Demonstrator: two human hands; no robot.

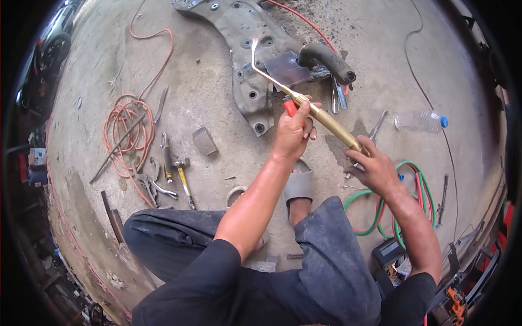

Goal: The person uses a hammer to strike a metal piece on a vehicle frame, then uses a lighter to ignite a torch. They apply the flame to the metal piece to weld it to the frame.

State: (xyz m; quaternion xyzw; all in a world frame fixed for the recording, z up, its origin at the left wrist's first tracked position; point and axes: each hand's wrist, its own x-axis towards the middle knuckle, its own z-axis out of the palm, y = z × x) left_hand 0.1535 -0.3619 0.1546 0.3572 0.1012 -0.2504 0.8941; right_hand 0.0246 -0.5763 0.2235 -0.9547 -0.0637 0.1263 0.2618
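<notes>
My left hand (292,130) is closed around a red lighter (290,106), its thumb against the brass body of a gas welding torch (330,124). At the torch's rear end, the fingers of my right hand (375,167) grip around the valve area; the knobs are mostly hidden. A bright flame (254,42) burns at the tip of the bent nozzle. Beneath the nozzle lies a grey metal car subframe (247,60) on the floor. A dark flat steel plate (284,69) sits on it, beside a thick curved metal tube (329,58).
Left on the concrete lie a coiled orange cable (128,122), a hammer (185,182), pliers (157,190) and a metal block (205,141). Right are a plastic bottle (421,121), a screwdriver (378,126), red-green hoses (402,231) and a black cable (429,100).
</notes>
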